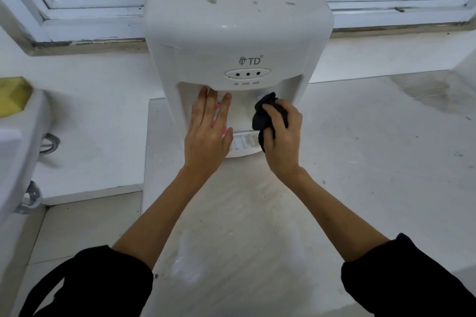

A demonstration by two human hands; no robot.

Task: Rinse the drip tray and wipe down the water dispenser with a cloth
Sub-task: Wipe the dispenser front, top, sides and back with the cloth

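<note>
A white tabletop water dispenser [231, 41] stands at the back of a white counter, with dirt spots on its top. My left hand [207, 131] lies flat with fingers apart inside the tap recess, covering the red hot tap [224, 131]. My right hand [282, 136] is closed on a bunched dark cloth [265, 113], pressed against the right side of the recess where the other tap sits, mostly hidden. The white drip tray [243, 143] sits in place at the foot of the dispenser, between my two hands.
A white sink basin [18, 141] stands at the left with a yellow sponge [13, 96] on its rim. A window frame [95, 15] runs behind the dispenser. The counter [373, 162] extends to the right with dust marks.
</note>
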